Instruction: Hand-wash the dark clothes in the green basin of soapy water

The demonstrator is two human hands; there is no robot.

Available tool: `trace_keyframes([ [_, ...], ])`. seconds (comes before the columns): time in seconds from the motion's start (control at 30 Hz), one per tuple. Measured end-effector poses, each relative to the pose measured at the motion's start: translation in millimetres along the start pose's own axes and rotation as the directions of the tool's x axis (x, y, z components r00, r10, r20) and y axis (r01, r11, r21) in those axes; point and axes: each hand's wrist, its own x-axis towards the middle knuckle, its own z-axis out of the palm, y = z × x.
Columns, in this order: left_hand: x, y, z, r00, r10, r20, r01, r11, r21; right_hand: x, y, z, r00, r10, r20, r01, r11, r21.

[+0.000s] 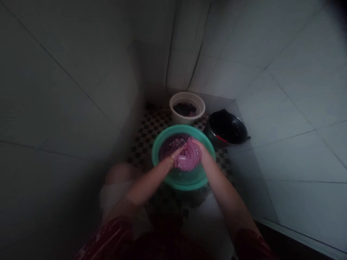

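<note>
Pink wet cloth (187, 159) is bunched over the green basin (162, 159), gripped by both left hand (177, 153) and right hand (199, 148); hard wringing could slop suds onto the checkered floor (143, 137) or tip the basin.

Hidden and cut-off parts, dim washroom corner.
Fingers (195, 145) buried in pink cloth (187, 159); white tub (187, 119) contents too dark to identify; sleeves cropped below.

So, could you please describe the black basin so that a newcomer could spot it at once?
Start at the green basin on the checkered floor. Beyond it stands a white bucket; the black basin sits to that bucket's right, against the tiled wall. It alone is dark, with something red inside.
</note>
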Motion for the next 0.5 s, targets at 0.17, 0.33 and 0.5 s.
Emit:
trace_keyframes([
  [0.17,-1.9,7.4,-14.1,0.992,0.105,-0.064,-0.105,0.994,0.010,2.4,-8.8,20.1,0.919,-0.307,-0.246,0.245,0.937,-0.250],
  [0.33,-11.0,-26.8,-26.1,0.991,-0.101,0.091,0.114,0.983,-0.142,-19.3,-7.5,45.4,0.819,-0.564,-0.107,0.443,0.739,-0.509],
  [0.5,-7.1,-26.3,9.5,0.976,0.214,0.040,-0.177,0.888,-0.425,-21.7,-10.4,36.9,0.669,-0.663,-0.337,0.525,0.742,-0.416],
])
